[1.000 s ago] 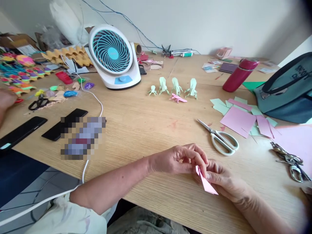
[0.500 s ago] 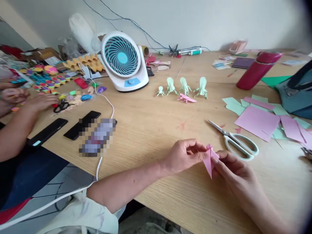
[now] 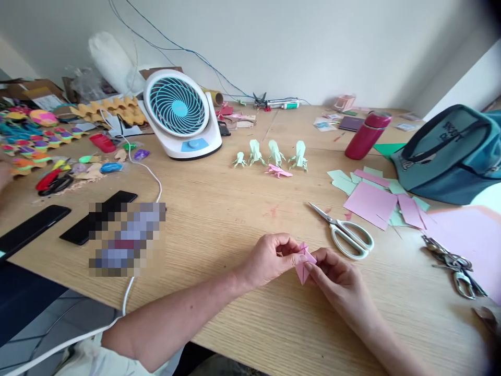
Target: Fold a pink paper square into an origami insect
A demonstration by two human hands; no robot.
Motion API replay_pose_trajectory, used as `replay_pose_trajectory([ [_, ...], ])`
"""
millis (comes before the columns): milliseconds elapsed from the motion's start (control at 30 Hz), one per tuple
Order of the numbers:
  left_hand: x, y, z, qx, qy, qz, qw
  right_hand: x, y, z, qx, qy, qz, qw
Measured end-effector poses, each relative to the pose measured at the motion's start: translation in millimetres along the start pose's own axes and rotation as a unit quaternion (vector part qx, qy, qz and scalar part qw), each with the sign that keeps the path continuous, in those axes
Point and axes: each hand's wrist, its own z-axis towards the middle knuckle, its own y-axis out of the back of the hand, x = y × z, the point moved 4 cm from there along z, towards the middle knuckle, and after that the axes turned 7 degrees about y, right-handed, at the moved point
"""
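A small folded pink paper piece (image 3: 302, 262) is pinched between both my hands just above the wooden table (image 3: 219, 209). My left hand (image 3: 270, 258) grips its left side with thumb and fingers closed. My right hand (image 3: 336, 279) holds its right side, fingertips pressed on the fold. White-handled scissors (image 3: 344, 232) lie open just to the right of my hands. Farther back stands a row of green origami figures (image 3: 270, 153) with one pink origami figure (image 3: 278, 171) in front of them.
A white and blue desk fan (image 3: 178, 112) stands at the back left, its white cable (image 3: 136, 250) running off the near edge. Two black phones (image 3: 66, 222), a red bottle (image 3: 366, 134), a teal bag (image 3: 450, 154), cut pink and green sheets (image 3: 376, 196), keys (image 3: 454, 263) and colourful craft pieces (image 3: 43, 136) surround me.
The pink paper has been turned and folded smaller between my fingers. The other person's arm and hands at the left, in view half a second ago, have left the picture.
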Motion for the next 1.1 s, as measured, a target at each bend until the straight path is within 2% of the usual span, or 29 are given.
replay_pose_trajectory([
  [200,-2,2,-1,-0.019,-0.002,0.063,0.998,1,-2,-1,0.014,0.001,-0.025,1.000],
  [467,-3,0,-1,-0.010,0.004,-0.019,1.000,-3,-4,-3,0.058,0.004,-0.104,0.993],
  [767,-6,-4,-6,-0.007,0.013,-0.007,1.000,-1,-8,-9,0.050,0.004,-0.140,0.989],
  [900,-4,-3,-5,0.006,-0.022,0.003,1.000,-9,-6,-11,0.096,0.020,-0.144,0.985],
  [1100,-1,0,-3,0.024,-0.026,-0.003,0.999,-7,-6,-9,0.133,0.033,-0.145,0.980],
])
